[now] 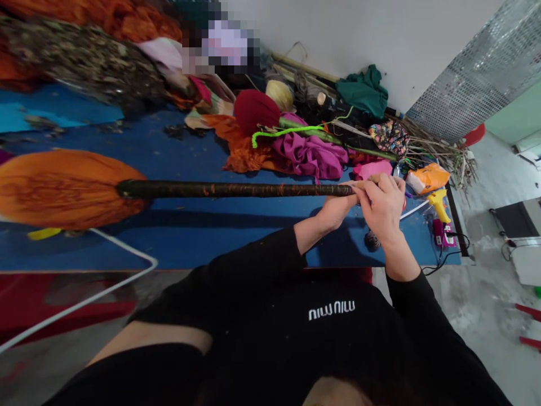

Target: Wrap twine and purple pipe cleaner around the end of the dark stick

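A long dark stick (236,189) lies level across the view above the table. Its left end runs into a large bulb of gathered orange cloth (71,192). Closed around the stick's right end from below is my left hand (336,213). My right hand (382,206) is closed at the same tip, fingertips pinched on it and partly hiding it. Whether something thin is also between those fingers cannot be seen. Just below my right wrist sits a small dark round object (372,241).
Behind the stick are a red cloth-covered bulb (256,111), purple cloth (310,155), a green fuzzy wire (287,133) and dry twigs (443,152). Toward the right edge of the blue table (190,248) are a yellow glue gun (439,204) and an orange packet (429,178).
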The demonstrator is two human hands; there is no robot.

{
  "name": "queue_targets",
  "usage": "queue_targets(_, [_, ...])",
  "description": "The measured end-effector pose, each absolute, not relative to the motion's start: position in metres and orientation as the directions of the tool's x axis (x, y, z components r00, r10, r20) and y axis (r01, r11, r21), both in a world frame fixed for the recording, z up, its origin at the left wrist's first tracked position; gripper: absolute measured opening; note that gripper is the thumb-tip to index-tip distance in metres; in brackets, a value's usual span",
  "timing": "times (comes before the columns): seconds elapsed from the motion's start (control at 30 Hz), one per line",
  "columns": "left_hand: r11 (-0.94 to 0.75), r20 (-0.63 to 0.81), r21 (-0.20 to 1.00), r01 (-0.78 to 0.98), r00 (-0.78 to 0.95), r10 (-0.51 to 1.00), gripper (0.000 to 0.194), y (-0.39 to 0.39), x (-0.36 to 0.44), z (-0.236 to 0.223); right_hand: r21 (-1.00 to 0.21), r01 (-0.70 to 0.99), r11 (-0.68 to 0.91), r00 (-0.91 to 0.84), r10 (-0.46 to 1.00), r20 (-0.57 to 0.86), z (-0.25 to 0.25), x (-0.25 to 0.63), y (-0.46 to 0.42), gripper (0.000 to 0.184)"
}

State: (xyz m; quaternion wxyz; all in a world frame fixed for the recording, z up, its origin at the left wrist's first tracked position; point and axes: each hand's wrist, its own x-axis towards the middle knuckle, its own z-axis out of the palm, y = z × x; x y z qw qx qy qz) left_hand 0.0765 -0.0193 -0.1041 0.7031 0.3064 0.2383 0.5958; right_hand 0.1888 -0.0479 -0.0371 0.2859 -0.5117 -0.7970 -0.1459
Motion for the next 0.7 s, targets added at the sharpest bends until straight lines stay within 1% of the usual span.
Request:
queue_targets(0.07, [0.113,0.014,0.724,-0.681,0.178,0.984,0.035,-0.021,0.076,-0.103,-0.089,0.896,0.436,-0.261,0.678,0.687,-0.038,0.194,-0.049,0.030])
queue_targets(0.13, [0.128,-0.002,0.738,-0.662,0.187,0.982,0.031,-0.023,0.075,-0.102,-0.125,0.921,0.369,-0.138,0.611,0.780,-0.036,0.209,-0.047,0.038])
queue_targets(0.17, [0.131,-0.010,0.748,-0.651,0.187,0.982,0.031,-0.024,0.074,-0.102,-0.142,0.943,0.301,-0.062,0.578,0.813,-0.035,0.220,-0.043,0.043])
queue_targets(0.23, [0.129,-0.024,0.767,-0.628,0.173,0.985,0.032,-0.025,0.073,-0.103,-0.175,0.978,0.113,0.090,0.530,0.843,-0.032,0.249,-0.029,0.052])
queue_targets(0.27, [0.125,-0.028,0.777,-0.617,0.164,0.986,0.032,-0.025,0.072,-0.104,-0.197,0.980,0.008,0.163,0.528,0.834,-0.030,0.265,-0.020,0.053])
queue_targets(0.33, [0.117,-0.027,0.792,-0.599,0.157,0.987,0.031,-0.024,0.072,-0.105,-0.226,0.955,-0.191,0.296,0.565,0.771,-0.029,0.297,0.004,0.047])
queue_targets(0.4, [0.110,-0.019,0.801,-0.589,0.158,0.987,0.030,-0.023,0.071,-0.107,-0.209,0.926,-0.314,0.372,0.672,0.640,-0.029,0.322,0.026,0.036])
queue_targets(0.43, [0.105,-0.015,0.803,-0.587,0.156,0.988,0.030,-0.023,0.071,-0.107,-0.184,0.920,-0.347,0.390,0.744,0.543,-0.030,0.332,0.034,0.031])
queue_targets(0.47, [0.101,-0.013,0.803,-0.587,0.152,0.988,0.030,-0.022,0.071,-0.108,-0.157,0.915,-0.371,0.401,0.800,0.447,-0.031,0.339,0.040,0.032])
queue_targets(0.5, [0.099,-0.014,0.801,-0.590,0.147,0.989,0.032,-0.022,0.071,-0.109,-0.133,0.914,-0.384,0.405,0.834,0.374,-0.032,0.343,0.042,0.038])
queue_targets(0.53, [0.096,-0.014,0.799,-0.593,0.142,0.990,0.032,-0.022,0.071,-0.109,-0.117,0.916,-0.384,0.400,0.851,0.341,-0.033,0.345,0.041,0.045])
queue_targets(0.57, [0.095,-0.014,0.797,-0.596,0.138,0.990,0.033,-0.022,0.072,-0.110,-0.114,0.922,-0.370,0.385,0.852,0.354,-0.035,0.346,0.037,0.049])
queue_targets(0.6, [0.095,-0.015,0.795,-0.599,0.138,0.990,0.034,-0.022,0.072,-0.110,-0.127,0.932,-0.340,0.361,0.839,0.407,-0.038,0.344,0.031,0.049])
queue_targets(0.7, [0.111,-0.022,0.785,-0.610,0.152,0.988,0.036,-0.022,0.073,-0.110,-0.219,0.958,-0.186,0.283,0.740,0.610,-0.050,0.337,0.004,0.032])
